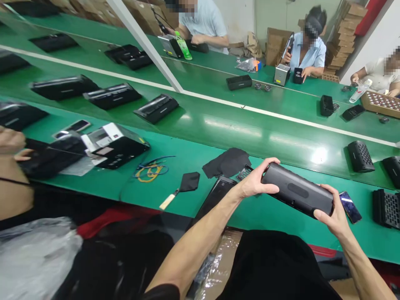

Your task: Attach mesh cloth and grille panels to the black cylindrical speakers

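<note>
A long black speaker body hangs above the green bench, held at both ends. My left hand wraps its left end with fingers curled over the top. At the other end my right hand grips from underneath. Just behind my right hand a phone lies on the bench. Black cloth pieces and a flat black part lie to the left of my left hand.
Green conveyor belt carries several black speaker housings and a grille part. A co-worker's hand at left holds a black unit. Coloured rubber bands and a scraper lie nearby. Three people work across the far bench.
</note>
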Demonstrator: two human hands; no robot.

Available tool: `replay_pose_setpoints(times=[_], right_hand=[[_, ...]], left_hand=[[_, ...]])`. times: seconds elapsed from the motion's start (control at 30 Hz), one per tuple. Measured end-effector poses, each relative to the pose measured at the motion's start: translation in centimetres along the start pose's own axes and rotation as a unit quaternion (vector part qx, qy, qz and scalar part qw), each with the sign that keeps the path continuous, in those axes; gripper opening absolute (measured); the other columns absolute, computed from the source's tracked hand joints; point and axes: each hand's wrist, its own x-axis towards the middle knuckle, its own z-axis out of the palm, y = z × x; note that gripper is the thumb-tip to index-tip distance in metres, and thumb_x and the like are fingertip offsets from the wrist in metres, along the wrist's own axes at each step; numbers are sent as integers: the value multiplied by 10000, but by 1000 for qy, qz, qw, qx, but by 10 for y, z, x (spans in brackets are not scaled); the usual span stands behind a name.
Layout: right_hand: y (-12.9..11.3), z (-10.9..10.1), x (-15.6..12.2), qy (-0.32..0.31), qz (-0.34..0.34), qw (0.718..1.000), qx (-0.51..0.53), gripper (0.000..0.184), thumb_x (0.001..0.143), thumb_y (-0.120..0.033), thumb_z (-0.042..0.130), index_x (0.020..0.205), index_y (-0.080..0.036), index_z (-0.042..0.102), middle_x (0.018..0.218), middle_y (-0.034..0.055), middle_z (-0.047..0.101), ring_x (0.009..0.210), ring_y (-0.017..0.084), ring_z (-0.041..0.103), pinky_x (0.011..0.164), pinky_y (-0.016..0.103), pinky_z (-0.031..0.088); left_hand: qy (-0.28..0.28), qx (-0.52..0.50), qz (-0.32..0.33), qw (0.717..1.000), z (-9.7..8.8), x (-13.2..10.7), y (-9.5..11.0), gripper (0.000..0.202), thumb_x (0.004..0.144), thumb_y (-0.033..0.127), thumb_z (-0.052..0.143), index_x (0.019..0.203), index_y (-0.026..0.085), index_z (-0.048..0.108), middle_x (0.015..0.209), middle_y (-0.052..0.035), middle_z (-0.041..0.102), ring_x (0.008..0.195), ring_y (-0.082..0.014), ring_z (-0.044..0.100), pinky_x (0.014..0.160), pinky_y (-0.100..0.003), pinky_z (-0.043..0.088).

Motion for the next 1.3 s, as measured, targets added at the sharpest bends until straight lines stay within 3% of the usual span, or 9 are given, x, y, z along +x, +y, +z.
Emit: replay_pose_setpoints(times=[0.13,0.27,0.4,0.5,0.6,0.73,0.97,1.17,1.3], right_hand=[[3,-19,14,-25,46,998,35,1044,708,-748,834,1541,-256,443,1492,168,587,1275,375,622,1067,495,517],[5,-5,12,15,34,985,170,1297,721,-786,805,1713,-398,66,1691,137,410,1447,363,538,1106,537,508],[8,33,5,-2,21,992,124,1381,597,-724,910,1702,-237,239,1549,189,558,1440,409,520,1161,599,458],[8,26,8,-13,-3,1000,20,1315,630,-581,927,1692,-180,263,1530,187,561,1403,404,541,1197,580,422],[7,-4,11,-59,-39,980,-184,1173,671,-392,881,1691,-262,317,1528,158,559,1355,413,563,1155,583,449],[10,-27,14,-155,-64,920,-353,1060,667,-326,850,1647,-304,444,1408,166,633,1227,440,620,1041,607,503],[49,-32,-9,-76,3,992,-102,1166,725,-634,887,1678,-293,309,1695,149,373,1535,410,396,1237,573,355],[72,-15,-26,17,19,1000,2,786,780,-656,847,1400,-260,570,1452,134,581,1333,363,576,1148,489,452],[80,-15,-22,8,84,996,36,695,829,-664,791,1348,-254,579,1362,116,611,1236,342,609,1100,474,480]], left_hand=[[75,-61,7,995,23,-4,-23,779,645,435,940,1326,220,628,1102,-49,665,936,-232,618,834,-327,523],[138,-291,-28,946,68,-10,-61,760,700,560,876,1350,265,612,1159,-54,714,1021,-275,677,927,-385,524],[38,-404,-125,905,111,-14,-90,728,810,814,680,1234,224,722,1320,-138,720,1263,-358,641,1021,-466,523],[41,-334,-116,935,100,-13,-90,814,766,709,824,1428,274,640,1589,-145,549,1428,-367,523,1038,-446,521],[66,-247,-49,965,68,-7,-74,1183,613,639,961,1624,349,419,1742,-136,322,1481,-400,454,1067,-454,516],[20,-110,-69,991,60,-3,-62,1221,529,480,1027,1598,268,477,1646,-157,442,1328,-401,570,1100,-454,490],[105,-98,-64,988,82,-23,-76,1040,618,497,945,1517,213,505,1330,-131,652,1189,-376,621,1004,-439,518],[117,-71,-78,988,84,-19,-85,985,618,538,892,1478,223,531,1355,-104,640,1197,-346,613,1040,-416,490],[132,-75,-136,979,88,-11,-100,965,652,545,856,1500,221,531,1344,-97,660,1210,-347,627,1088,-436,469]])
